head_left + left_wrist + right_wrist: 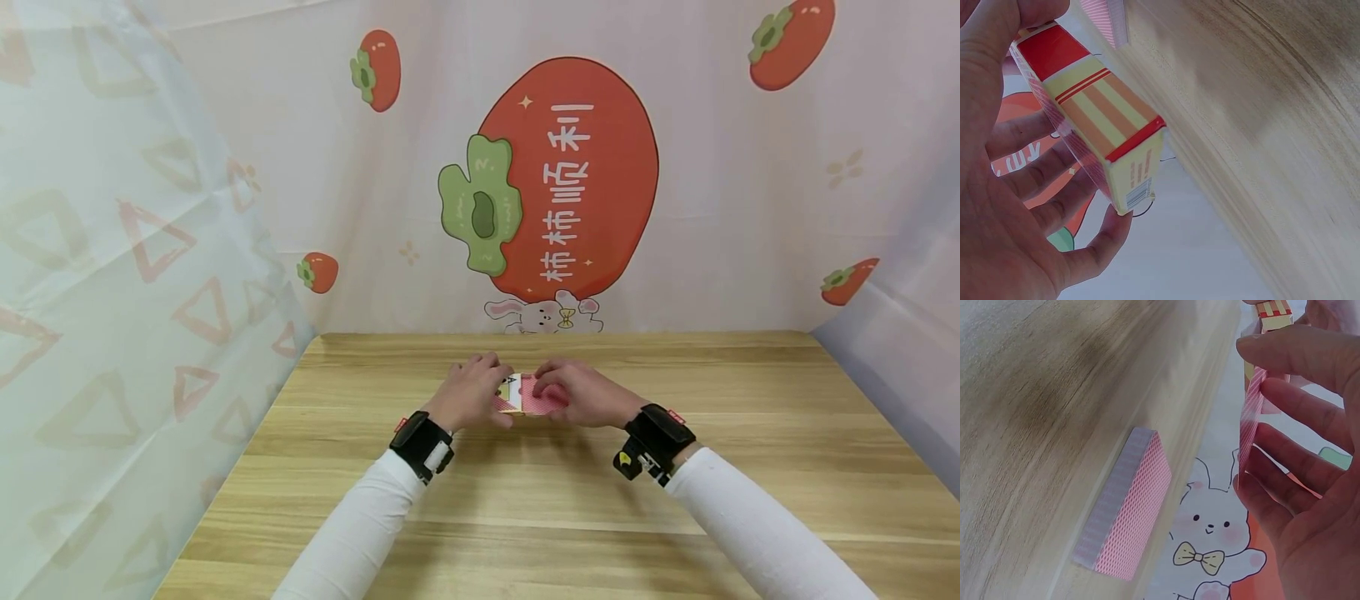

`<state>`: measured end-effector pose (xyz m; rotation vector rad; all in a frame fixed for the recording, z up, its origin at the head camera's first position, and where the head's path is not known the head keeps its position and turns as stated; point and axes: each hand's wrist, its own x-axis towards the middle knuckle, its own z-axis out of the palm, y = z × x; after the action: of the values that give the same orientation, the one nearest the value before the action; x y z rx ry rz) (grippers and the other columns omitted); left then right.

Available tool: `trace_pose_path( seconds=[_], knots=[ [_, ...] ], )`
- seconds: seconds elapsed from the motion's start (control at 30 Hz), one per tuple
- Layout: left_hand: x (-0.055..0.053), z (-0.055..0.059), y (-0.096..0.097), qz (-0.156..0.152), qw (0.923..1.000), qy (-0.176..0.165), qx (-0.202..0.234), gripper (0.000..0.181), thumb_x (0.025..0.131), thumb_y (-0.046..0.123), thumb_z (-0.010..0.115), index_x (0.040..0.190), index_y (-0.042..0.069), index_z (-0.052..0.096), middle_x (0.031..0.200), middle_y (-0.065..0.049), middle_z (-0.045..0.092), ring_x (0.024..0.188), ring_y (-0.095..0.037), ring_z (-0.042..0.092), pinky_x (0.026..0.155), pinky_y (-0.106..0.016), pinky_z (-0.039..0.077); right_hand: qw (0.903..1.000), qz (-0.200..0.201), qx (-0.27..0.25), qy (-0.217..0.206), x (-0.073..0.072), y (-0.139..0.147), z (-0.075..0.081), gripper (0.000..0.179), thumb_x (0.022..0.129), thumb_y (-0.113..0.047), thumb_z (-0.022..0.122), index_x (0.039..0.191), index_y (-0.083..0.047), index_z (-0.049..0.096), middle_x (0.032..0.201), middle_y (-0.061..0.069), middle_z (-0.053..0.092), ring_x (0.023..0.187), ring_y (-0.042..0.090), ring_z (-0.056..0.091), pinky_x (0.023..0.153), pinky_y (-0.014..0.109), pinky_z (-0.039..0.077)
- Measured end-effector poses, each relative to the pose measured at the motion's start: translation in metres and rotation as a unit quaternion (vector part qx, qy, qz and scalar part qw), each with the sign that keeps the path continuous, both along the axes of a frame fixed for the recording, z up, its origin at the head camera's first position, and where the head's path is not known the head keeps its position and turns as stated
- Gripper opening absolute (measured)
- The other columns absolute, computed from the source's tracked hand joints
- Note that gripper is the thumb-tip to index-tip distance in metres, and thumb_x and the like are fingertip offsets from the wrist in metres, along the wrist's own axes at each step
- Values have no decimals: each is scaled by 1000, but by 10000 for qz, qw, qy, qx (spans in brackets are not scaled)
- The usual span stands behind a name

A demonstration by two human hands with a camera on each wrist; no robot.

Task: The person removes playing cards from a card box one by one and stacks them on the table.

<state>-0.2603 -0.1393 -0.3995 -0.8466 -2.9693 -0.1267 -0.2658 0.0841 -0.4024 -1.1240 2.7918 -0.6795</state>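
Observation:
My left hand point(474, 392) grips a cardboard playing card box point(1097, 100) between thumb and fingers. In the left wrist view its narrow side shows red, cream and orange stripes, with a barcode on the end. A thin pink-backed playing card point(1252, 419) is pinched in my right hand point(588, 393), thumb on one face and fingertips on the other. In the right wrist view, the card's upper part overlaps the box. A neat deck of pink-backed cards point(1132, 512) lies on the wooden table below the hands.
The wooden table point(525, 517) ends against a white cloth backdrop point(720, 208) printed with persimmons and a rabbit. Another cloth point(150, 333) hangs along the left side. Each wrist wears a black strap with a small camera point(423, 446).

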Motion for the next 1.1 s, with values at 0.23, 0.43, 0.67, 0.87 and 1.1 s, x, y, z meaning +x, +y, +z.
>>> trace_pose_path(
  seconds=[0.23, 0.43, 0.67, 0.87, 1.1],
  knots=[
    [-1, -1, 0, 26, 10000, 11, 10, 74, 63, 58, 74, 123, 18, 56, 109, 1, 49, 106, -20, 45, 87, -48, 38, 9999, -80, -66, -54, -1, 7, 0, 30, 70, -22, 77, 98, -22, 67, 117, -1, 53, 112, 21, 47, 91, 36, 40],
    [0, -2, -2, 39, 10000, 35, 9, 74, 62, 56, 75, 122, 18, 56, 108, 1, 48, 106, -20, 45, 88, -49, 38, 9995, -210, -120, -181, -2, 12, -2, 28, 70, -21, 76, 97, -24, 67, 117, -2, 53, 112, 20, 47, 92, 38, 38],
    [-1, -4, -5, 49, 9999, 50, 95, 73, 62, 55, 76, 122, 17, 56, 107, 1, 48, 104, -20, 45, 87, -48, 38, 9978, -397, -377, -363, -3, 20, -6, 28, 70, -16, 75, 96, -25, 67, 116, -4, 52, 111, 20, 47, 91, 38, 39],
    [-1, -6, -6, 79, 9999, 32, 140, 72, 62, 52, 77, 122, 17, 56, 108, 0, 48, 104, -20, 44, 87, -48, 38, 9968, -357, -654, -293, -6, 27, -8, 27, 70, -13, 73, 94, -24, 66, 113, -5, 53, 108, 19, 48, 87, 33, 41],
    [-1, -6, -7, 138, 9998, -27, 144, 72, 62, 52, 77, 121, 16, 57, 106, 0, 48, 100, -19, 44, 86, -47, 38, 9966, -327, -751, -108, -11, 35, -9, 26, 72, -13, 72, 95, -22, 66, 112, -3, 54, 106, 19, 49, 89, 34, 40]
  ],
)
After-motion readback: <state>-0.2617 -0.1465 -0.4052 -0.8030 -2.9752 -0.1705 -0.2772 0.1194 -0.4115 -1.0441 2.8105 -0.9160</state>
